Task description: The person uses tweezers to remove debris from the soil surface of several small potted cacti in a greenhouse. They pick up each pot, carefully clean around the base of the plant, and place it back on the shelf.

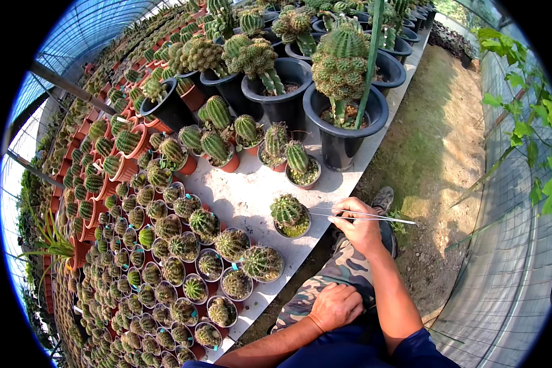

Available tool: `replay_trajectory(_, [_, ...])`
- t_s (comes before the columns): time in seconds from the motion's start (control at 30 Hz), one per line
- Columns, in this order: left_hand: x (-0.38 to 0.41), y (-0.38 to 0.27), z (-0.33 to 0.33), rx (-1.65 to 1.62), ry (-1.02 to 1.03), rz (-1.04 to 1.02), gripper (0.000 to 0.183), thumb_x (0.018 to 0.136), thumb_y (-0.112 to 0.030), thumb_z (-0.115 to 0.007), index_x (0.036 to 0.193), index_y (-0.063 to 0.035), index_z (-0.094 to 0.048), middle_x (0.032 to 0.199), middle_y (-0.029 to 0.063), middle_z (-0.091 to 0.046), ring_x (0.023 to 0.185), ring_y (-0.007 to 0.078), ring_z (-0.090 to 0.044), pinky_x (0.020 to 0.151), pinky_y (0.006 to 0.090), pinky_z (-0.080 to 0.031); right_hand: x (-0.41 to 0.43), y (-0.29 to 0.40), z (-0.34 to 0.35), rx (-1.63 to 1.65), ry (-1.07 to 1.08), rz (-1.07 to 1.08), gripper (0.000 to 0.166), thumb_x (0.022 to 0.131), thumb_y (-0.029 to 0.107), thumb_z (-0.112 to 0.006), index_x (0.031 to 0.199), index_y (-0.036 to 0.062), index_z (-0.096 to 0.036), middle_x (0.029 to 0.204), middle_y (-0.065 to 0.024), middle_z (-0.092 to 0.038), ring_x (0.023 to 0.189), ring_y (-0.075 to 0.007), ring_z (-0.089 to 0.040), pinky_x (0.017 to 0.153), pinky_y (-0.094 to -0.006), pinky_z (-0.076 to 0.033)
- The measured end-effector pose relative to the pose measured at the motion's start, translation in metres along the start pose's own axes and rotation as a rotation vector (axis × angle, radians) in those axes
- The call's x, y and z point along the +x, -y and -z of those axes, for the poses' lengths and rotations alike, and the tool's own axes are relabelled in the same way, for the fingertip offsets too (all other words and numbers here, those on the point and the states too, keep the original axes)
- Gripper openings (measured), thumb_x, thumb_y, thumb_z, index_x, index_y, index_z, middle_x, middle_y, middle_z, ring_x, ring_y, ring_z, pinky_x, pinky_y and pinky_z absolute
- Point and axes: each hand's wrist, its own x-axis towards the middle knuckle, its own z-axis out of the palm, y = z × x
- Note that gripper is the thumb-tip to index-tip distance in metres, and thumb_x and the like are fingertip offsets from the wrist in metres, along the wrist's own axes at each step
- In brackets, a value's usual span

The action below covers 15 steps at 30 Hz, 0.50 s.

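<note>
My right hand [356,225] pinches a pair of long metal tweezers [393,219] between thumb and fingers. Its two thin arms are spread and point left, with the tips close to a potted cactus [289,210]; whether they touch it I cannot tell. That cactus is round, green and ribbed, in a small pot with yellow-green growth over the soil. It stands near the edge of a pale bench [253,202]. My left hand [336,303] rests on my camouflage trousers, fingers curled in and nothing visible in it.
Several small potted cacti [184,246] crowd the bench at the left. Beyond stand grafted cacti in large black pots [345,110], one beside a green stake [371,64]. A dirt path [414,138] runs along the right, below a leafy vine [524,110] and mesh-lined wall [501,257].
</note>
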Motion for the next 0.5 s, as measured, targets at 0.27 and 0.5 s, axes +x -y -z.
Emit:
replay_trajectory(0.27, [-0.001,-0.001,-0.001,0.002,0.014,0.011,0.014,0.068,-0.017,-0.066,0.068,-0.0117,-0.053,0.07,0.0031,-0.049,0.067,0.0206,-0.053,0.06,0.0332,-0.041,-0.001,0.006,-0.004,-0.111,0.005,0.104,0.022,0.07,0.004,-0.073,0.085,0.0017,-0.056,0.076,-0.0086,-0.059,0.062,-0.0181,-0.056,0.058,-0.0303,-0.045])
replay_trajectory(0.5, [-0.001,-0.003,-0.002,0.016,0.012,0.014,0.014,0.069,-0.018,-0.066,0.068,-0.012,-0.054,0.07,0.0032,-0.05,0.067,0.0208,-0.053,0.06,0.0333,-0.041,-0.013,-0.001,0.002,0.081,-0.224,0.096,0.013,0.078,-0.001,-0.068,0.084,0.0012,-0.056,0.073,-0.0042,-0.058,0.063,-0.0113,-0.053,0.059,-0.025,-0.044])
